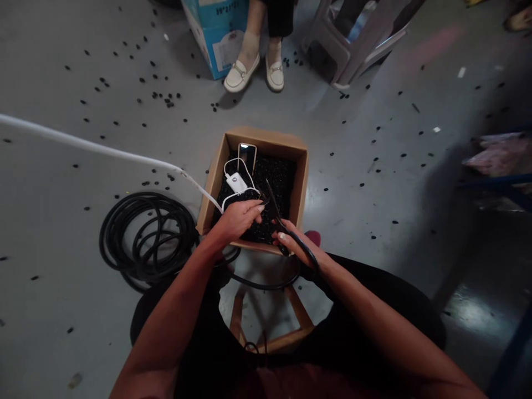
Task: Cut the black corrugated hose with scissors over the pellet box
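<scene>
A cardboard box [302, 194] between my knees holds a mass of small black pieces [278, 169]. Over the box, my right hand [286, 235] is closed around dark scissors [273, 200], their blades pointing away from me. My left hand [243, 217] reaches in from the left, its thumb and fingers pinched together near the blades. A small dark piece [264, 204] shows at those fingertips, too small to name. Just beyond the left hand lie a white charger-like block [236, 183] with a white cord, and a phone [247, 158], both on the black pieces.
A coil of black hose or cable [145, 238] lies left of the box. One white cable [103, 148] runs in from the left. A wooden stool frame [286, 339] is beneath me. Beyond are a person's white shoes [238, 76], a blue carton [214, 39] and a grey plastic stool [338, 47].
</scene>
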The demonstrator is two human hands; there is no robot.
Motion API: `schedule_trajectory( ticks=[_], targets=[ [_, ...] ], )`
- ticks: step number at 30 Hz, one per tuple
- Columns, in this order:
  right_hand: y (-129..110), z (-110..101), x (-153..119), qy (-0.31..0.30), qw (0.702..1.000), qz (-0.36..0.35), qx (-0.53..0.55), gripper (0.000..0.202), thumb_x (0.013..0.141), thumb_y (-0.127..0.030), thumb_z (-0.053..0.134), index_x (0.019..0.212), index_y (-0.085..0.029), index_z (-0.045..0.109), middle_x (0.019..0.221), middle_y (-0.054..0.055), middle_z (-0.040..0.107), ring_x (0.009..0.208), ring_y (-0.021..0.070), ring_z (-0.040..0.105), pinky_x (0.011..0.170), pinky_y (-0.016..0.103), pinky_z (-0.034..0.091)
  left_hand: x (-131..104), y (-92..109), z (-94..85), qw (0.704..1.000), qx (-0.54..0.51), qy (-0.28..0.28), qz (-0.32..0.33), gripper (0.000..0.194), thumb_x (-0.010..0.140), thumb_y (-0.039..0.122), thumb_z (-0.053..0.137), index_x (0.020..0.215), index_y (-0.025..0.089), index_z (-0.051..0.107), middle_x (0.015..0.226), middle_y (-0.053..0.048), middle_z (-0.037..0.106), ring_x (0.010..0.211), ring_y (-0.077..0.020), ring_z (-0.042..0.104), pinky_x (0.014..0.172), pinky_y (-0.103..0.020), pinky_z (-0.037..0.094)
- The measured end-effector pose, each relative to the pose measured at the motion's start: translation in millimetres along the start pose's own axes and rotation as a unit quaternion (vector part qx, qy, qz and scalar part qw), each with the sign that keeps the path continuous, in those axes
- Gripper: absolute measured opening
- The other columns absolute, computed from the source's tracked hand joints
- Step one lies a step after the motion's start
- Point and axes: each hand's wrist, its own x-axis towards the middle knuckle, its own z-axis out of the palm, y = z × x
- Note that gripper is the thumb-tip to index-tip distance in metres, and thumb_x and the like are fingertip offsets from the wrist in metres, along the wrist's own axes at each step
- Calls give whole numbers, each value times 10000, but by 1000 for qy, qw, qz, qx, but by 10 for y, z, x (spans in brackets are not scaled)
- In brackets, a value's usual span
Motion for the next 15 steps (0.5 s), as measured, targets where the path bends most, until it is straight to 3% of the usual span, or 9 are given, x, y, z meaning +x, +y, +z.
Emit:
schedule_trajectory(
  ticks=[7, 15],
  targets=[
    [-51, -20, -32, -15, 999, -4, 31, 559, 877, -561, 448, 1342, -252, 430, 1197, 75, 595, 1048, 224, 580, 864, 362, 487, -3, 47, -7, 994, -104, -24, -25, 240, 819, 278, 529, 938, 122, 668, 615, 7, 545, 440, -48, 368, 425, -188, 288],
    [-87, -37, -2, -5, 999, -9, -45, 600, 845, -565, 486, 1320, -205, 424, 1115, 101, 598, 1023, 243, 574, 893, 395, 459, 19, -27, 5, 1000, -6, -17, 12, 210, 811, 291, 533, 711, 151, 654, 608, 0, 566, 497, -74, 402, 471, -194, 312]
  ],
)
